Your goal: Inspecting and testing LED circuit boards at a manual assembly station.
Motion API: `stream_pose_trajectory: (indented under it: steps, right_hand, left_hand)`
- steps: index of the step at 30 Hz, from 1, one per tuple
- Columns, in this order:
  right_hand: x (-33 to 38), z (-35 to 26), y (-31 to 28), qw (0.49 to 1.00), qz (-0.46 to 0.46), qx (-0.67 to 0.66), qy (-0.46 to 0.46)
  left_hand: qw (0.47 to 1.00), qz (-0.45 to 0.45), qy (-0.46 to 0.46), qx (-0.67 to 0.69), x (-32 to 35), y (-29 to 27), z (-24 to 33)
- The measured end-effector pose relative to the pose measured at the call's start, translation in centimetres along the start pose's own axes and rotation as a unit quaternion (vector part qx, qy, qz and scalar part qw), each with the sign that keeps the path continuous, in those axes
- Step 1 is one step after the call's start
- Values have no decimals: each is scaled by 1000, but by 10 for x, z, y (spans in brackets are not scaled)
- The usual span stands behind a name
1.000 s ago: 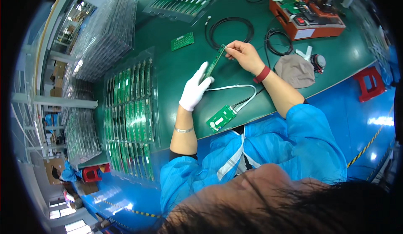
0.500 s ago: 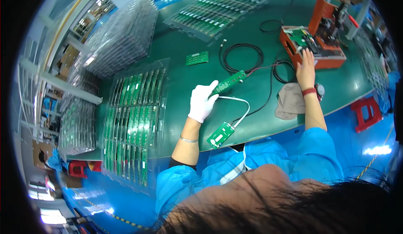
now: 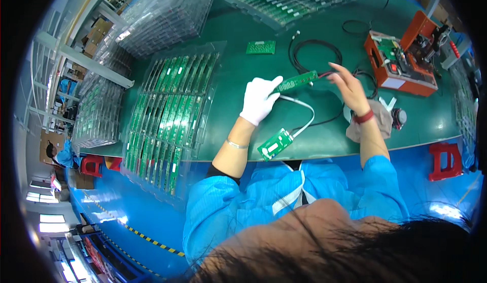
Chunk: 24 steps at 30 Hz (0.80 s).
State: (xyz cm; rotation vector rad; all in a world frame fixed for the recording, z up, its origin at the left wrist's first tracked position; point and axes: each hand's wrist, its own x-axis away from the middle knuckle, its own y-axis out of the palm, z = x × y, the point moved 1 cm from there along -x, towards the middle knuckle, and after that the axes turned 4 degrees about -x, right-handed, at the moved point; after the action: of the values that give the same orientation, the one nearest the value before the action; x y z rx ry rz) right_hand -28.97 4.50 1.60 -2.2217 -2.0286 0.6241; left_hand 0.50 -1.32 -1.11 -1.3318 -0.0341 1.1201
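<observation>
My left hand point(image 3: 257, 100), in a white glove, grips one end of a long narrow green circuit board point(image 3: 298, 82) above the table. Red and black wires point(image 3: 325, 73) leave the board's far right end. Beside them is my bare right hand point(image 3: 351, 91), its fingers apart and partly bent; whether a fingertip touches the wires is unclear. A white cable point(image 3: 310, 111) runs from near the gloved hand to a smaller green board point(image 3: 275, 144) at the table's front edge. Beneath my right wrist lies a grey-brown cloth point(image 3: 378, 123).
An orange test fixture point(image 3: 406, 82) with a red-handled clamp stands at right. Coiled black cable point(image 3: 319, 43) and another green board point(image 3: 261, 47) lie ahead. Trays of boards point(image 3: 170, 115) cover the left side, with stacked clear trays point(image 3: 167, 16) behind. Red stools point(image 3: 445, 161) stand beyond the edge.
My right hand has moved left from the orange fixture to the wired end of the long board. The left hand keeps its grip on the board. The whole view has shifted.
</observation>
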Motion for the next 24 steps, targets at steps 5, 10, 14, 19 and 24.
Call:
stream_pose_trajectory:
  steps: [5, 10, 14, 19, 24]
  right_hand:
    - [-7, 25, 40, 982, -65, -171, 50]
    - [-3, 39, 43, 958, -52, -271, 81]
    - [1, 38, 45, 954, -38, -279, 99]
    - [3, 36, 42, 943, -22, -307, 125]
    - [5, 31, 43, 938, -23, -322, 130]
  left_hand:
    - [1000, -9, 21, -19, -9, 2, 9]
    - [1000, -10, -18, 13, -5, -1, 7]
    - [975, 20, -148, 165, -1, 3, -4]
    - [905, -10, -354, 237, 1, -4, -25]
    - [794, -44, -436, 421, 3, -2, -26]
